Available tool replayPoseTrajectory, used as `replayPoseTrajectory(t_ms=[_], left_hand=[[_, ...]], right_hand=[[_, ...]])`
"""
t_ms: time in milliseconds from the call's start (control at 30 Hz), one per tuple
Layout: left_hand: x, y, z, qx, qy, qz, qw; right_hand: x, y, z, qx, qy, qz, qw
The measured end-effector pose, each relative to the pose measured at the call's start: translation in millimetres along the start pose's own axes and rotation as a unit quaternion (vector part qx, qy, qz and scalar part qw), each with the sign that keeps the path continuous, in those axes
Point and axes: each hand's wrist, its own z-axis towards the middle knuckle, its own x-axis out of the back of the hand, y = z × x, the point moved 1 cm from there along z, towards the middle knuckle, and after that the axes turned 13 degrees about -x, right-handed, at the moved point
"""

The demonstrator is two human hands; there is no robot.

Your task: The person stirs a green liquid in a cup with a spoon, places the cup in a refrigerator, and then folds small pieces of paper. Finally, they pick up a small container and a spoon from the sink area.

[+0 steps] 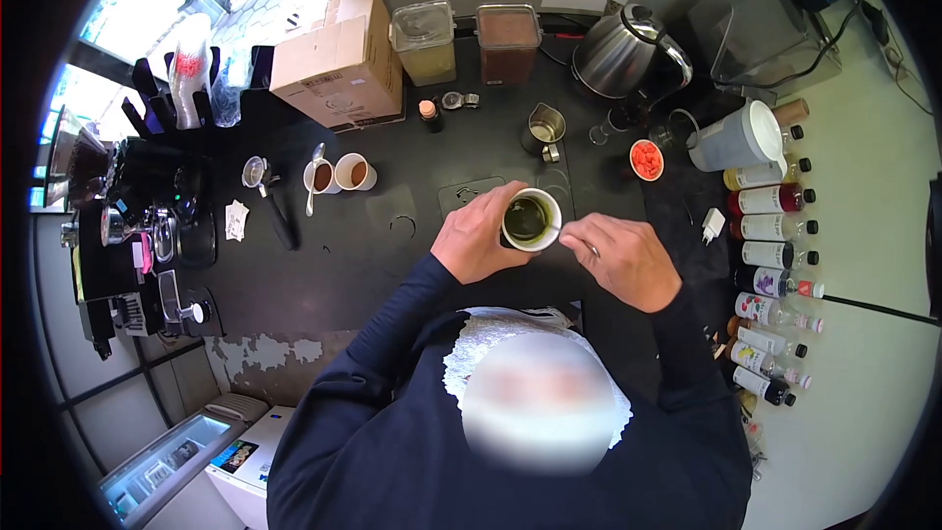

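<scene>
My left hand [478, 236] is wrapped around a white paper cup [533, 244] with dark green liquid inside. At the cup's right rim, my right hand [628, 257] pinches a thin metal utensil that looks like a spoon [595, 251]; its handle end shows below the fingers, and its other end is hidden. Just beyond the cup stands a small steel pitcher [544, 130]. To the left are two paper cups with brown powder, one nearer the left [322, 176] with a spoon [312, 186] across it, the other [356, 172] beside it.
A portafilter [265, 186] lies left, near an espresso machine [147, 186]. Behind are a cardboard box [339, 59], two lidded containers [424, 39] and a steel kettle [620, 54]. A cup of red pieces [647, 160], a pitcher [736, 137] and several bottles [770, 228] line the right.
</scene>
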Motion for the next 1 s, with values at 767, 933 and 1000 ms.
replayPoseTrajectory(t_ms=[767, 933, 1000], left_hand=[[-6, 7, 5, 0.013, -0.001, -0.107, 0.994], [-5, 14, 7, 0.028, -0.018, -0.077, 0.996], [-4, 14, 7, 0.054, -0.03, -0.083, 0.995]], right_hand=[[-12, 4, 15, 0.016, 0.043, 0.112, 0.993], [-15, 6, 21, 0.01, 0.064, 0.052, 0.997], [-16, 8, 19, 0.003, 0.06, 0.049, 0.997]])
